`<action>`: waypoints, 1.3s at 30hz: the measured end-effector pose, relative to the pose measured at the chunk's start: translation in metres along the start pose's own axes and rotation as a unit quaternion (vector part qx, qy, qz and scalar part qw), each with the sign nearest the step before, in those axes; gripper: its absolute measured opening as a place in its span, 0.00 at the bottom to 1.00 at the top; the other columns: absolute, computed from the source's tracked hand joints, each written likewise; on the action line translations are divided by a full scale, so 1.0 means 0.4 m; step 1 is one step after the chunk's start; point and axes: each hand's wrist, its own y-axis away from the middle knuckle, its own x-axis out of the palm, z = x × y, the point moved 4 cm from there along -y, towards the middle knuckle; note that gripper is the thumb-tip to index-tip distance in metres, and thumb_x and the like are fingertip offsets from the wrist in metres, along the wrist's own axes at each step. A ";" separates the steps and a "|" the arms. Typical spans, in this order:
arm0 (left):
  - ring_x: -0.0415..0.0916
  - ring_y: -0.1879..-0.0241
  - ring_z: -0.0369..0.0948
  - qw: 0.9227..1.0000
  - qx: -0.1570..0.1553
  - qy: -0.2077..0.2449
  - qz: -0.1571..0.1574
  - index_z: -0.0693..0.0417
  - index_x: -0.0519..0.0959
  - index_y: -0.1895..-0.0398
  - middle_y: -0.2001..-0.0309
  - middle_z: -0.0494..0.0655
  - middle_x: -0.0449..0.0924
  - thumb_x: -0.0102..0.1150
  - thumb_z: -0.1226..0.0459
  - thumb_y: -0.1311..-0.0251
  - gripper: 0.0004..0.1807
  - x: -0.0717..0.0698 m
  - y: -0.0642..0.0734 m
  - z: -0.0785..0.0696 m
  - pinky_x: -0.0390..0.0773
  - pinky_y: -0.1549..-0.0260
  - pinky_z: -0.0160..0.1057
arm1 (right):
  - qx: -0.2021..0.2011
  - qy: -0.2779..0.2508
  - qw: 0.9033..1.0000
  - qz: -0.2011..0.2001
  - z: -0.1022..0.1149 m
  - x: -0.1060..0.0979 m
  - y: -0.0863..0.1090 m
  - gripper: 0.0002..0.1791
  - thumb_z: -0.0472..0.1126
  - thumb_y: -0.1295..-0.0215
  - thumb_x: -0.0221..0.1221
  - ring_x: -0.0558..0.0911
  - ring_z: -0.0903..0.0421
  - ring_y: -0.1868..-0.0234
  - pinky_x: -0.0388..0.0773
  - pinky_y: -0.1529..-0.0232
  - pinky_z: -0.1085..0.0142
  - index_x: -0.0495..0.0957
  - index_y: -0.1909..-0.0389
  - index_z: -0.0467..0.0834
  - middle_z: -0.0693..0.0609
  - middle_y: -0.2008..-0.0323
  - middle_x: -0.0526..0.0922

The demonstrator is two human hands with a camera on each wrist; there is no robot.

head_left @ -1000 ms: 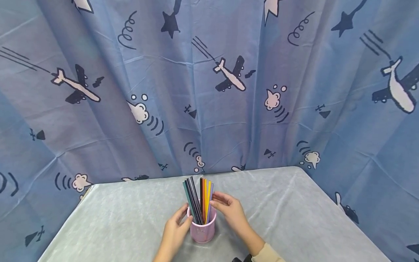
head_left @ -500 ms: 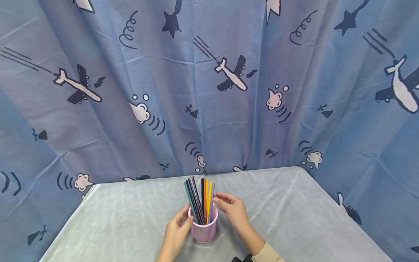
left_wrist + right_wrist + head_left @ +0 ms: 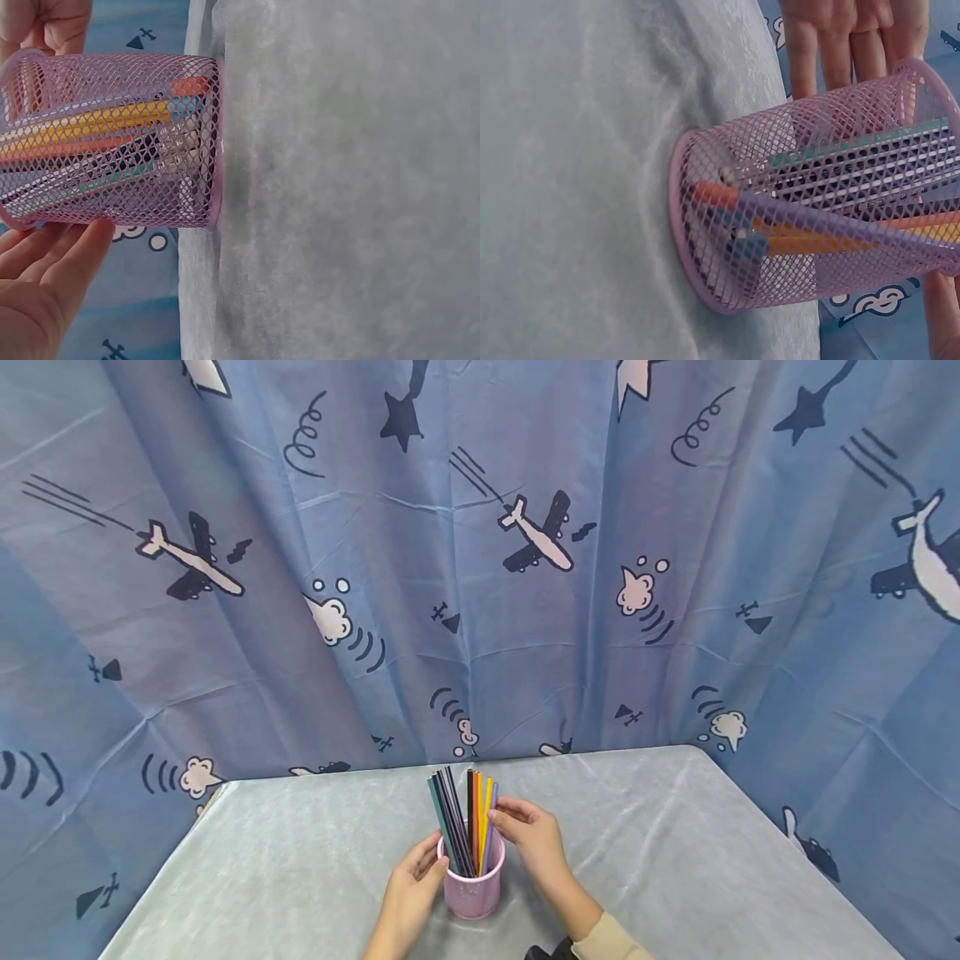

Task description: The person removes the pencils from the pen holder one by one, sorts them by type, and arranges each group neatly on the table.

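A pink mesh pencil cup stands on the cloth-covered table in front of me. Several pencils lean inside it: teal and dark ones to the left, black, orange and yellow ones to the right. At the far right is a purple pencil. My left hand rests against the cup's left side, its fingers extended along the mesh. Above the right rim, my right hand pinches the upper part of the purple pencil between thumb and fingers. The pencils' lower ends show through the mesh.
A pale grey cloth covers the table. Behind the table hangs a blue curtain printed with planes and stars. A small black object lies by the right sleeve at the bottom edge.
The whole view has shifted slightly, so cup and hands appear a little farther right. Both hands keep nearly the same places at the cup.
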 end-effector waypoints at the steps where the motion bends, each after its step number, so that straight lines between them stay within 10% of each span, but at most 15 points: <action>1: 0.71 0.35 0.63 1.000 0.001 0.001 0.001 0.75 0.65 0.33 0.36 0.74 0.71 0.53 0.64 0.29 0.28 0.000 0.000 0.000 0.76 0.37 0.52 | -0.002 -0.003 1.000 -0.002 0.000 0.001 -0.001 0.21 0.35 0.38 0.65 0.85 0.64 0.60 0.88 0.56 0.69 0.78 0.49 0.25 0.33 0.53 0.85; 39: 0.69 0.33 0.61 1.000 -0.010 0.023 -0.003 0.76 0.64 0.32 0.35 0.72 0.69 0.54 0.65 0.30 0.29 0.001 0.002 -0.003 0.73 0.34 0.50 | 0.007 -0.027 0.999 -0.036 0.073 -0.027 -0.049 0.16 0.29 0.39 0.65 0.87 0.62 0.67 0.88 0.59 0.69 0.79 0.52 0.24 0.44 0.64 0.88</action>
